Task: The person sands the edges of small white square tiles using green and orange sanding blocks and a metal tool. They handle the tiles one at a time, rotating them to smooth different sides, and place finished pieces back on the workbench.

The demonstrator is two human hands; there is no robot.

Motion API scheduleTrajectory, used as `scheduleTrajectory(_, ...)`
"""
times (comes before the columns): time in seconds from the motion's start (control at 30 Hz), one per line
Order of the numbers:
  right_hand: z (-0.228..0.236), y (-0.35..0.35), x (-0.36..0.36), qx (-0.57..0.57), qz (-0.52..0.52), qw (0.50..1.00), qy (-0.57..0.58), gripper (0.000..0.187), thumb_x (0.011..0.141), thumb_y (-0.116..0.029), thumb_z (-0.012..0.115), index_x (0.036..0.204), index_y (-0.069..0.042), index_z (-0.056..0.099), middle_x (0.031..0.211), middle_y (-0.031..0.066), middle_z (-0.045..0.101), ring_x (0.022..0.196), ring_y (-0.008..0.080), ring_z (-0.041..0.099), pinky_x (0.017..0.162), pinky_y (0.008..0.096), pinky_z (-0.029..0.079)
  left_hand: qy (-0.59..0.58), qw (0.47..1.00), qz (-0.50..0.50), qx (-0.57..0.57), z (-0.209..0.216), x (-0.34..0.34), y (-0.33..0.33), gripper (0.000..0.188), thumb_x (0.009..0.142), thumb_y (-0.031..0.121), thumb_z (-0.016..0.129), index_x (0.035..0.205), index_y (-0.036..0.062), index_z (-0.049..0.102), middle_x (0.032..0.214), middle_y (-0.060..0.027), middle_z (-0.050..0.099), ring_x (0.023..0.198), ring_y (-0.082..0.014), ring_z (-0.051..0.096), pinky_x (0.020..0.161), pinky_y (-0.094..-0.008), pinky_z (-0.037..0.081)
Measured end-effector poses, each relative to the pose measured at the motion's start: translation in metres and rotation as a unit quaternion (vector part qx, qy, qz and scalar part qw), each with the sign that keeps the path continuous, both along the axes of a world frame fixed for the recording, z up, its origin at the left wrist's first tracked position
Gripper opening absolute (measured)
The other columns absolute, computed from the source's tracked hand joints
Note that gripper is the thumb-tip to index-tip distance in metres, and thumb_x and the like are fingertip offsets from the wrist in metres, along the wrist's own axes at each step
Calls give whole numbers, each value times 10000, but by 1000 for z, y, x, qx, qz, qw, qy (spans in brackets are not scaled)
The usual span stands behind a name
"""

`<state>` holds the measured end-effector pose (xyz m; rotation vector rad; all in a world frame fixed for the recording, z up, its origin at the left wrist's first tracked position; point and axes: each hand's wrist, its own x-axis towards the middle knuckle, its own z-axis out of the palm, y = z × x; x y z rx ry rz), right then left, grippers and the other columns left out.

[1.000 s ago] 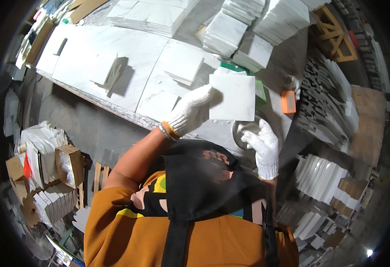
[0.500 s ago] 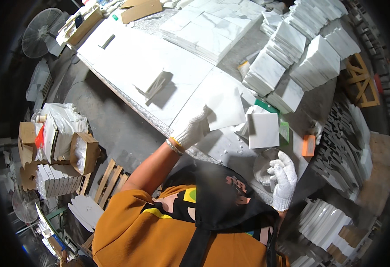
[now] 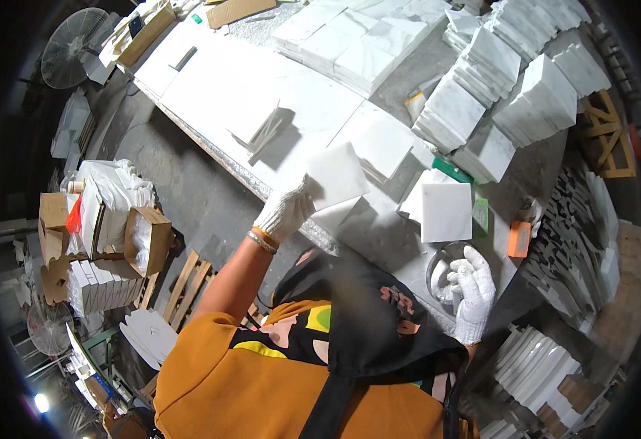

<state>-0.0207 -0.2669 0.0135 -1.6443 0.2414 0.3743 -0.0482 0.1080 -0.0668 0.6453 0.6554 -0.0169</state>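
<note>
My left hand (image 3: 287, 211), in a white knit glove, grips the edge of a square white marble tile (image 3: 340, 175). The tile is raised and tilted over the near edge of the worktable. Just beyond it, another white tile (image 3: 383, 148) lies on the pale board. My right hand (image 3: 474, 298), gloved too, is at the round, dark-rimmed dish (image 3: 439, 284). Its fingers curl inward, and whatever they may hold cannot be made out. Between and beyond the hands stands a small group of upright tiles (image 3: 446, 212).
A few tiles (image 3: 256, 126) stand on the board at left. Larger marble stacks (image 3: 448, 113) fill the far right. Green boxes (image 3: 452, 170) and an orange box (image 3: 519, 239) sit near the right hand. Cartons (image 3: 144, 241), a pallet (image 3: 183, 285) and a fan (image 3: 77, 47) are on the left.
My left hand has drawn left with a tile, which is now apart from the tile lying on the board. The right hand stays by the dish. The whole view has shifted slightly.
</note>
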Motion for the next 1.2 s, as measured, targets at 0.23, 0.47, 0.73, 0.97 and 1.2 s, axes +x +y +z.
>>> scheduleTrajectory(0.23,14,13,7,18,2,1000,18,405,932,-61,587,1323,35,542,981,90,659,781,87,601,588,193,471,-96,973,-149,150,17,84,9,326,969,239,639,1226,40,619,992,-7,633,873,-80,573,776,-250,470)
scheduleTrajectory(0.47,5,-10,4,-3,-10,1000,-8,407,924,-62,605,1316,36,557,1005,84,666,785,76,606,643,178,469,-31,899,-256,353,20,147,9,404,933,311,691,1187,-3,669,938,-20,671,833,-101,592,751,-255,485)
scheduleTrajectory(0.73,8,-2,7,-67,-48,996,-40,364,953,-146,604,1291,-12,606,1000,34,663,779,50,587,638,171,429,-15,817,-184,546,58,113,19,381,966,387,601,1094,49,723,921,-54,729,771,-110,660,679,-243,513)
scheduleTrajectory(0.97,-11,24,39,-168,-9,979,-114,414,962,-224,611,1325,-26,588,1114,34,649,817,61,581,616,195,435,-56,853,-374,360,33,36,-38,367,954,353,628,1154,52,690,882,-48,705,750,-98,649,629,-227,515)
scheduleTrajectory(1.2,-21,27,48,-126,1,990,-68,442,932,-181,657,1323,11,577,998,14,661,715,32,515,589,183,400,-79,872,-420,237,37,34,-88,510,935,353,655,1333,45,576,1092,-94,704,892,-141,659,743,-266,517)
